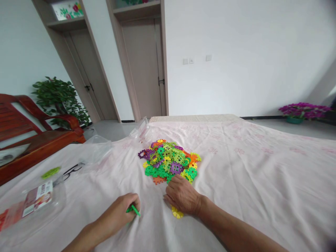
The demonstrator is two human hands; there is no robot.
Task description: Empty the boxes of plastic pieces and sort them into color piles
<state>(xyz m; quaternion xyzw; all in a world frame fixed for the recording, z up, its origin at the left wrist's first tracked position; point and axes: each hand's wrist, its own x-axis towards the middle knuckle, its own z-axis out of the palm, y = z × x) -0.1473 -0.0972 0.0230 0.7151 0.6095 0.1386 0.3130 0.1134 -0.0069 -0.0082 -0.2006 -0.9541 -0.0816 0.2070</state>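
Note:
My left hand (128, 204) is closed around green interlocking plastic pieces (135, 210), with one thin edge sticking out below the fingers. My right hand (182, 194) rests at the near edge of a heap of interlocking plastic pieces (168, 159), its fingers curled down. What those fingers grip, if anything, is hidden. A yellow flower-shaped disc (177, 212) shows from under that hand; I cannot tell whether it is held or lies on the cloth. Purple and lime square frames, green and yellow flower discs and orange pieces make up the heap.
A pale pink cloth (236, 182) covers the surface. At left lie a labelled clear plastic package (39, 199), black glasses (72, 170) and a lime-green piece (50, 172). Clear plastic containers (141, 132) stand behind the heap. A wooden bench (39, 140) is beyond.

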